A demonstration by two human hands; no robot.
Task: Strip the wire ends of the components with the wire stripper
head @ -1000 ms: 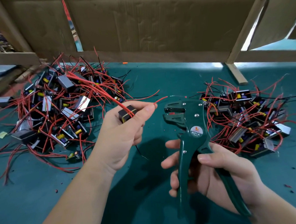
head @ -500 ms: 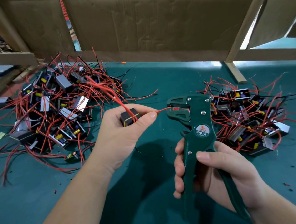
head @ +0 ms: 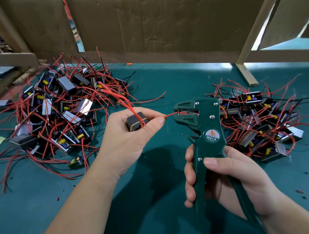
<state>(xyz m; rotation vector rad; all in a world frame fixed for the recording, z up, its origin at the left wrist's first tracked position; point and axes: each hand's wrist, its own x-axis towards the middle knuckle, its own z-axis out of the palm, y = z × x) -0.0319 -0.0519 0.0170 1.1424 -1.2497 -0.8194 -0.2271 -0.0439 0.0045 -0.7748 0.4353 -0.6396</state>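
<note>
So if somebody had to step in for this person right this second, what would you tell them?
Left hand: holds a black component, with thumb and forefinger pinching one red wire of it.
Right hand: grips the handles of the green wire stripper, held upright over the table.
The wire's end lies in the stripper's jaws; I can't tell if the insulation is off yet.
One pile of wired components lies on the left and another pile on the right; I can't tell which is finished.
Left to do: finish this strip, probably this component's other wires, then the remaining components.
</note>
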